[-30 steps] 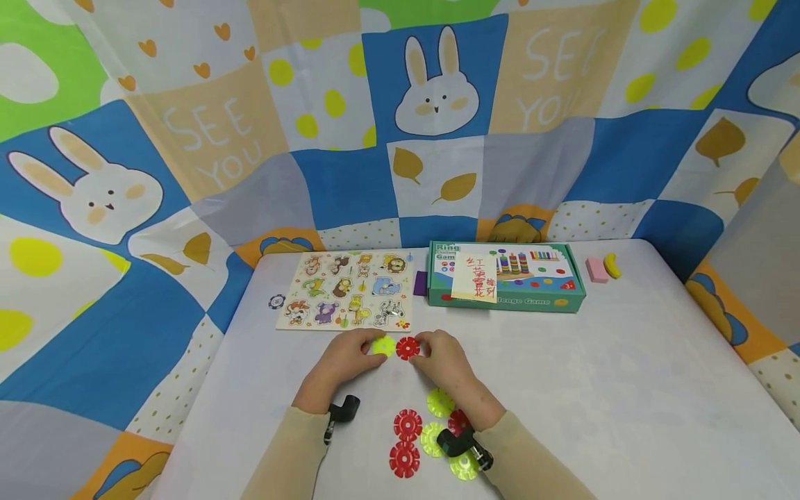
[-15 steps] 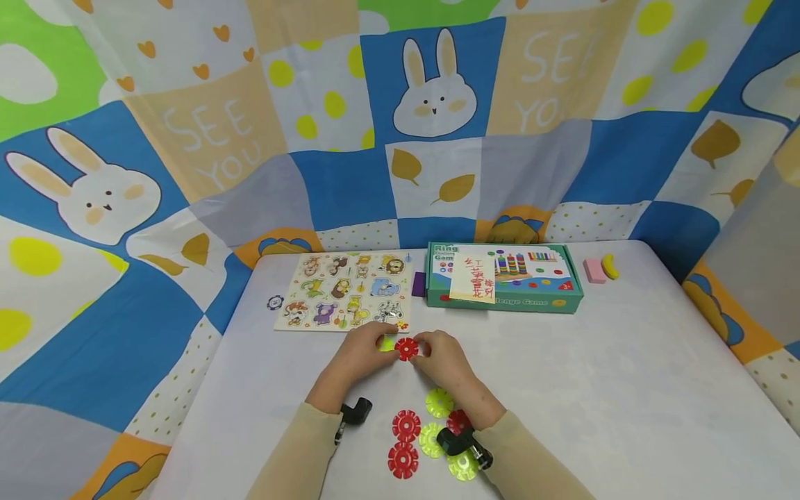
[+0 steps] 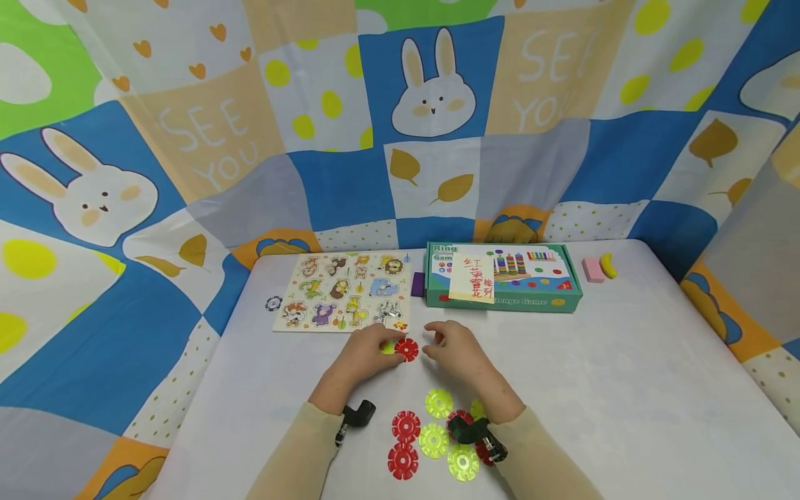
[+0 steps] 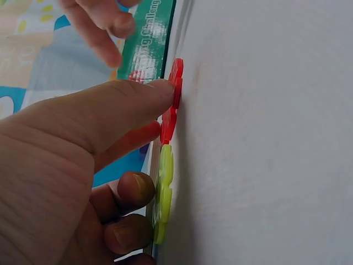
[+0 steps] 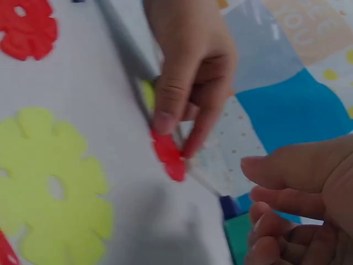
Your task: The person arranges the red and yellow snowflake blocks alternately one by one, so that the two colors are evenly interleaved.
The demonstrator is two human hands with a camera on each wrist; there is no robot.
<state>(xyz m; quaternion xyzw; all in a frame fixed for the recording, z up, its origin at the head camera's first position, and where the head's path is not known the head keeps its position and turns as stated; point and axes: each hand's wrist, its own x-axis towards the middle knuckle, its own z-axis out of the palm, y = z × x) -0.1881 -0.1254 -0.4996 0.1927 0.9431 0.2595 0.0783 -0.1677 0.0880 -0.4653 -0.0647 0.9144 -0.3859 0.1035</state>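
Observation:
My left hand point(image 3: 362, 353) pinches a red snowflake disc point(image 3: 407, 349) between thumb and fingers, low over the table. Against the red disc's left side lies a yellow-green snowflake disc point(image 4: 165, 193), partly covered by the same hand in the head view. In the left wrist view both discs are seen edge-on, one behind the other. My right hand point(image 3: 461, 355) is apart from the red disc, to its right, thumb and fingertips separated with nothing between them. Nearer me lie more discs, among them a red one point(image 3: 406, 426) and a yellow-green one point(image 3: 434, 441); my right wrist camera covers some.
Behind the hands lies an animal puzzle board point(image 3: 344, 292). To its right is a green ring game box point(image 3: 531, 295) with a handwritten note point(image 3: 471, 278) on it. A pink block point(image 3: 594, 270) and a yellow banana-shaped piece point(image 3: 608, 265) sit at the back right.
My left hand has shifted right from the yellow-green disc and taken hold of the red one. My right hand has let go of the red disc and drawn off to the right.

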